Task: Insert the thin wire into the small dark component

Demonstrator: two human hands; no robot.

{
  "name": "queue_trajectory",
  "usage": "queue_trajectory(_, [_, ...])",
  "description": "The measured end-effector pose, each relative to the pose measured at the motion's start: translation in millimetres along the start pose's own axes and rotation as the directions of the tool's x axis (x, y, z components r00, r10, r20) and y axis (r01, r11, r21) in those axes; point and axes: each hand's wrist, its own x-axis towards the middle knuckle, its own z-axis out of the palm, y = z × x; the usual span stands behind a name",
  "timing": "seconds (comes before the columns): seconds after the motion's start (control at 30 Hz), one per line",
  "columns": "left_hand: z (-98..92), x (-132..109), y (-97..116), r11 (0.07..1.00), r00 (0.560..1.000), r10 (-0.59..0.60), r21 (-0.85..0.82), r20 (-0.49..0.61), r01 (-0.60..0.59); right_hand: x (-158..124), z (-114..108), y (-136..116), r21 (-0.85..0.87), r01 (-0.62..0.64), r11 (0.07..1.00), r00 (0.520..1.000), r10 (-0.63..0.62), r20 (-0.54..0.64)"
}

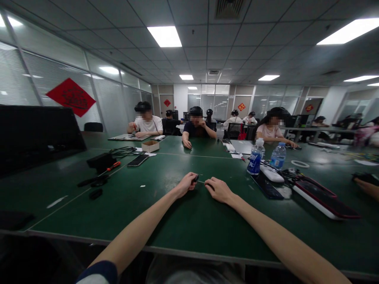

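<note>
Black object: small piece [196,178] near the middle of the bench [189,223], in the left hand [186,185]; too small to name with certainty.
Left hand: grip closed around that piece, which shows at the fingertips.
Right hand: just right of the left hand [219,190], apart from it, fingers curled downward; I cannot tell whether its grip holds anything.
Right side: blue-labelled bottle [254,161], clear bottle [277,157] and dark phone [267,187].
Left side: dark-screened phone [138,159], open box [150,146] farther off, large black monitor [38,138] at far left.
Far side: seated person in a dark shirt [199,131].
</note>
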Motion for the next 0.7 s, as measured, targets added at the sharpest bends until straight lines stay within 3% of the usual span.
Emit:
queue_trajectory(0.2, [6.2, -4, -1, 0.976, 0.999, 0.042, 0.213, 0.023, -0.046, 1, 0, -7, 0.043, 0.022, 0.999, 0.999, -0.02, -0.044])
queue_trajectory(0.37, [14.6, -12, -5, 0.899, 0.982, 0.102, 0.408, 0.158, -0.159, 2, 4, -9, 0.069, 0.061, 0.996, 0.998, -0.062, 0.0])
queue_trajectory(0.7, [17.3, -16, -5, 0.823, 0.973, 0.167, 0.522, 0.159, -0.226, 0, 7, 1, 0.07, 0.056, 0.996, 0.998, -0.054, -0.036])
